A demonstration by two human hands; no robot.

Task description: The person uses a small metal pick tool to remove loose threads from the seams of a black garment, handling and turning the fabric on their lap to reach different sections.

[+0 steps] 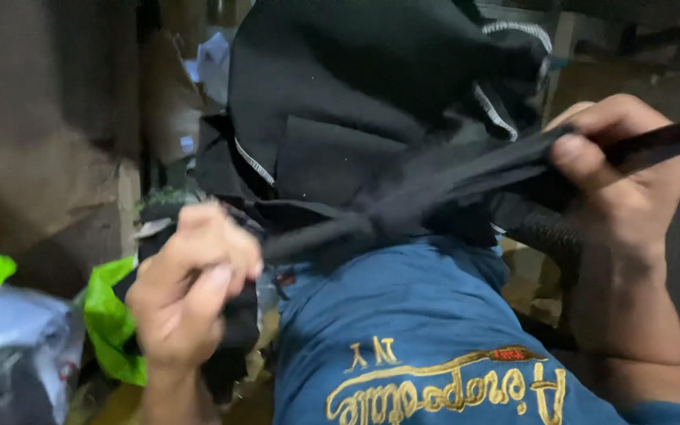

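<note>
Black cloth strip (434,201), soft and limp, is pulled taut just below the black fabric bundle (371,102) and knotted at its middle. Left hand (190,291), lower left of the bundle, fists one end; right hand (615,173), right of it, pinches the other between thumb and fingers. Looks light and non-slippery; best gripped near the knot.

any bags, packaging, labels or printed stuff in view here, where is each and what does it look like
Green plastic bag: lower left, beside the left hand, crumpled, bright green.
Clear plastic bag: bottom left corner, greyish, wrinkled.
Embroidered lettering: bottom centre on the blue shirt, gold script, seen upside down.
</note>
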